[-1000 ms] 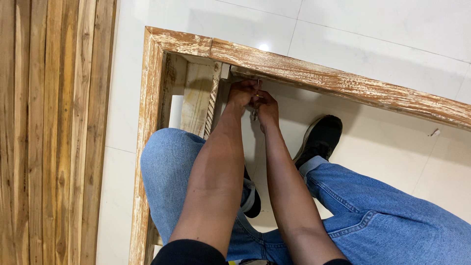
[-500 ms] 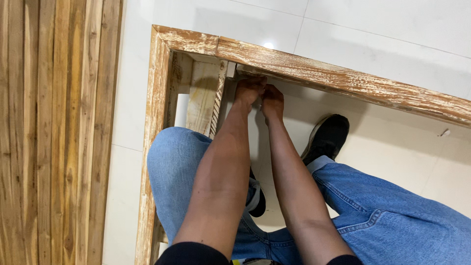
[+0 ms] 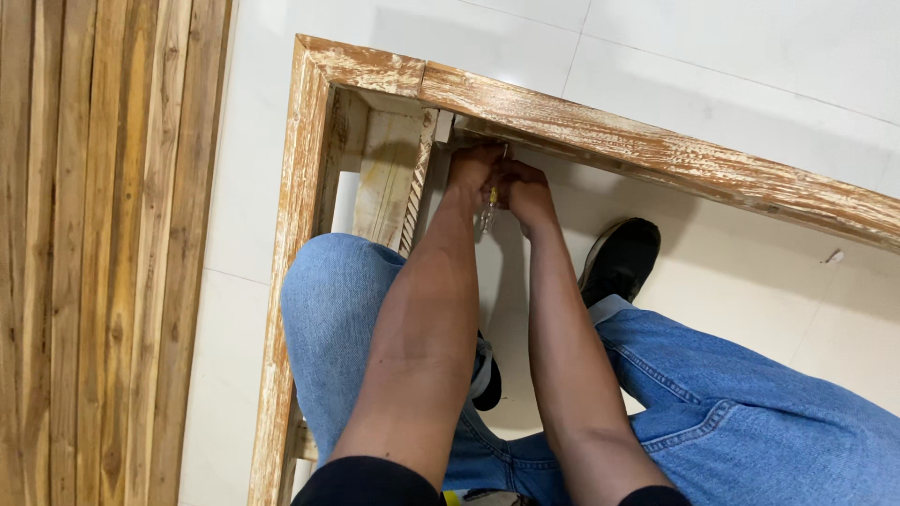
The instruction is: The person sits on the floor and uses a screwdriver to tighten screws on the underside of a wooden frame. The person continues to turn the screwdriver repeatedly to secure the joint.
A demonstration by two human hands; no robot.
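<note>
My left hand [image 3: 472, 171] and my right hand [image 3: 527, 194] meet under the top rail of a whitewashed wooden frame [image 3: 600, 131] lying on the floor. Between the two hands a small tool with a yellow and clear handle [image 3: 489, 208] shows, its tip hidden by my fingers. Both hands are closed around it, close to an inner wooden block [image 3: 389, 173] with a carved twisted edge near the frame's corner. Which hand bears the tool's weight I cannot tell.
A stack of wooden slats [image 3: 103, 253] lies along the left. My legs in blue jeans [image 3: 712, 403] and a black shoe [image 3: 623, 258] are inside the frame, on white floor tiles [image 3: 731, 66].
The view has shifted slightly, so the frame sits a little lower and to the right. My hands stay at the same spot under the rail; the yellow-handled tool now shows between them.
</note>
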